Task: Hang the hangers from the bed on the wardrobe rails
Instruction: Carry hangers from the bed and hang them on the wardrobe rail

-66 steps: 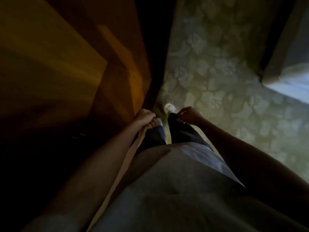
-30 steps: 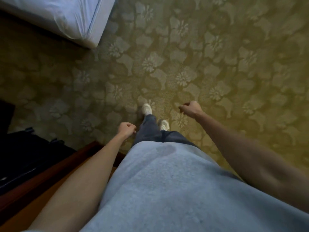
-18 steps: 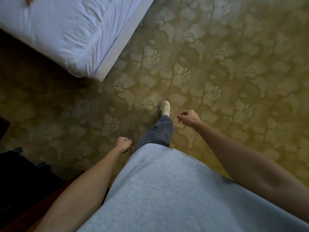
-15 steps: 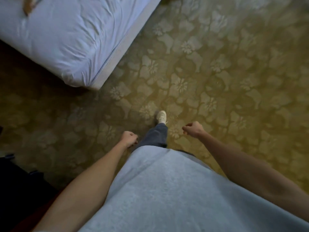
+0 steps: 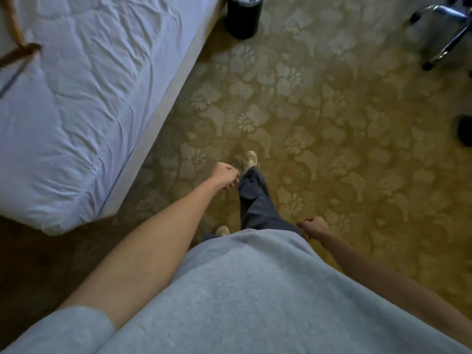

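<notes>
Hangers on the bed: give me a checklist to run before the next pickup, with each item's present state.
1. Left hand free to grasp: ok, fingers loosely curled, holding nothing.
2. Right hand free: ok, loosely curled at the side, holding nothing.
3. A hanger in sight on the bed: ok, a wooden hanger lies at the far left edge of the view.
4. Hanger within reach now: not ok, both hands hang over the carpet, well short of it.
5. Walking path beside the bed: ok, the dark bin stands further ahead by the bed's side.
6. How many hangers remain: cannot tell, most of the bed is out of view.
</notes>
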`<state>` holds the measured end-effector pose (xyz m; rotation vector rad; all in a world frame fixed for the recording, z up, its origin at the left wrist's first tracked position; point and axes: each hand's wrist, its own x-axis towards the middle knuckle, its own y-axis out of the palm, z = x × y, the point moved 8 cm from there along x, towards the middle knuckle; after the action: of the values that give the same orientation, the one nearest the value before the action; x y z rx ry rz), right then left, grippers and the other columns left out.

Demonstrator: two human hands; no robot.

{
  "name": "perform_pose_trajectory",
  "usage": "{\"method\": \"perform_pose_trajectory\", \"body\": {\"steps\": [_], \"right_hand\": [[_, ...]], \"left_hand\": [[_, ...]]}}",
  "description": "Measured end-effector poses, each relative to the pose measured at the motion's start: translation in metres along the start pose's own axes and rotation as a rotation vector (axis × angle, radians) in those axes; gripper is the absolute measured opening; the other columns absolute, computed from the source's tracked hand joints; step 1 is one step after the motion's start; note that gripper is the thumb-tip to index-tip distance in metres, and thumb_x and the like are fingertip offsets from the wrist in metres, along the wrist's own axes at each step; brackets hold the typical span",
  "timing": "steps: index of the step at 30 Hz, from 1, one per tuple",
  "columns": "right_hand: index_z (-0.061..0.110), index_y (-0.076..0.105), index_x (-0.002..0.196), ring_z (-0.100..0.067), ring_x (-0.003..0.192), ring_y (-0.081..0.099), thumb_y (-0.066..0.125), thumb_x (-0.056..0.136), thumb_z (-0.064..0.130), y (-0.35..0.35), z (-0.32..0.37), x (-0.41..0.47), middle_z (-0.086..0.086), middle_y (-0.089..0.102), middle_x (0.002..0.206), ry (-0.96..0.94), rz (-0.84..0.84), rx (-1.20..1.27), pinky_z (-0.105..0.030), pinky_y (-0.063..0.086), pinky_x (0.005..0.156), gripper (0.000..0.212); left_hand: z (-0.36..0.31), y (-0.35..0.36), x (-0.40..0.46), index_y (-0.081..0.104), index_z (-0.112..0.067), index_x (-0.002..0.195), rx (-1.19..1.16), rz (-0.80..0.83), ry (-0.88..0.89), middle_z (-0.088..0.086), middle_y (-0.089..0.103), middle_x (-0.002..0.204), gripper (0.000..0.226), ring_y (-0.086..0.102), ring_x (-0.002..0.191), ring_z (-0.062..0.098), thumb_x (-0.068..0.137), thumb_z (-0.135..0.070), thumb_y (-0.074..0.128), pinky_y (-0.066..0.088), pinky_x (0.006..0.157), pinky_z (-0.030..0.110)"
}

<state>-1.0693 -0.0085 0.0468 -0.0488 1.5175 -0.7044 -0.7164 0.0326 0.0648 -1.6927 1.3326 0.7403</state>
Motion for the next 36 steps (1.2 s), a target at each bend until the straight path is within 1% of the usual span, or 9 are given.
{"method": "perform_pose_trajectory", "body": {"steps": [4, 7, 10, 14, 18, 22, 25, 30, 36], "right_hand": [[0.004, 0.071, 0.069, -0.023, 0.064, 0.06, 0.065, 0.089, 0.02, -0.071, 0.088, 0.051, -0.006, 0.065, 0.061, -0.018, 0.01, 0.004, -0.039, 0.058, 0.07, 0.026], [0.001, 0.076, 0.08, -0.023, 0.068, 0.063, 0.065, 0.089, 0.021, -0.12, 0.177, 0.075, -0.011, 0.073, 0.074, -0.075, 0.008, -0.019, -0.04, 0.059, 0.074, 0.025], [0.003, 0.075, 0.082, -0.017, 0.064, 0.062, 0.064, 0.091, 0.023, -0.158, 0.291, 0.089, -0.011, 0.075, 0.084, -0.199, 0.003, -0.073, -0.033, 0.054, 0.067, 0.024], [0.006, 0.076, 0.098, -0.016, 0.076, 0.066, 0.061, 0.095, 0.026, -0.167, 0.446, 0.092, -0.007, 0.075, 0.092, -0.394, 0.06, -0.171, -0.028, 0.052, 0.07, 0.025], [0.009, 0.078, 0.098, -0.02, 0.085, 0.072, 0.06, 0.09, 0.022, -0.16, 0.584, 0.09, -0.005, 0.077, 0.089, -0.566, 0.092, -0.288, -0.031, 0.058, 0.076, 0.024], [0.012, 0.077, 0.1, -0.019, 0.088, 0.07, 0.059, 0.088, 0.018, -0.145, 0.705, 0.099, -0.002, 0.073, 0.092, -0.67, 0.154, -0.427, -0.025, 0.052, 0.067, 0.023], [0.013, 0.077, 0.102, -0.017, 0.084, 0.068, 0.059, 0.09, 0.019, -0.141, 0.788, 0.11, -0.002, 0.073, 0.092, -0.701, 0.16, -0.51, -0.022, 0.049, 0.065, 0.022], [0.01, 0.078, 0.096, -0.019, 0.081, 0.07, 0.061, 0.09, 0.02, -0.158, 0.889, 0.127, -0.004, 0.075, 0.087, -0.679, 0.157, -0.683, -0.032, 0.057, 0.076, 0.022], [0.01, 0.078, 0.097, -0.013, 0.068, 0.066, 0.062, 0.09, 0.017, -0.197, 0.979, 0.155, 0.0, 0.072, 0.076, -0.672, 0.106, -0.824, -0.026, 0.054, 0.073, 0.019]], "left_hand": [[-0.063, -0.05, 0.048, 0.069, -0.012, 0.083, 0.038, -0.063, -0.047, 0.003, 0.067, 0.068, 0.021, 0.053, 0.05, 0.013, 0.099, -0.014, 0.056, 0.041, 0.044, 0.022], [-0.085, -0.092, 0.07, 0.066, -0.012, 0.074, 0.066, -0.109, -0.122, 0.002, 0.065, 0.065, 0.027, 0.052, 0.049, 0.013, 0.099, -0.013, 0.056, 0.039, 0.044, 0.021], [-0.092, -0.139, 0.087, 0.066, -0.01, 0.072, 0.015, -0.191, -0.21, 0.005, 0.064, 0.064, 0.028, 0.053, 0.051, 0.015, 0.098, -0.01, 0.057, 0.041, 0.046, 0.024], [-0.092, -0.184, 0.102, 0.07, -0.004, 0.086, -0.058, -0.238, -0.31, 0.009, 0.067, 0.073, 0.02, 0.053, 0.053, 0.016, 0.099, -0.01, 0.057, 0.04, 0.047, 0.023], [-0.089, -0.222, 0.127, 0.073, -0.005, 0.093, -0.094, -0.231, -0.381, 0.011, 0.073, 0.089, 0.023, 0.059, 0.061, 0.016, 0.101, -0.017, 0.055, 0.043, 0.051, 0.024], [-0.096, -0.262, 0.169, 0.071, -0.007, 0.079, -0.123, -0.234, -0.468, 0.007, 0.07, 0.074, 0.027, 0.058, 0.057, 0.016, 0.098, -0.018, 0.057, 0.045, 0.052, 0.024], [-0.114, -0.304, 0.204, 0.07, -0.008, 0.071, -0.26, -0.257, -0.522, 0.005, 0.069, 0.064, 0.03, 0.06, 0.055, 0.018, 0.097, -0.018, 0.057, 0.045, 0.052, 0.024], [-0.179, -0.383, 0.253, 0.075, -0.001, 0.082, -0.443, -0.269, -0.483, 0.012, 0.074, 0.073, 0.024, 0.064, 0.059, 0.025, 0.092, -0.014, 0.056, 0.051, 0.06, 0.031], [-0.284, -0.487, 0.302, 0.074, -0.002, 0.084, -0.551, -0.384, -0.309, 0.011, 0.075, 0.078, 0.025, 0.06, 0.056, 0.017, 0.096, -0.017, 0.06, 0.049, 0.053, 0.025]]}}
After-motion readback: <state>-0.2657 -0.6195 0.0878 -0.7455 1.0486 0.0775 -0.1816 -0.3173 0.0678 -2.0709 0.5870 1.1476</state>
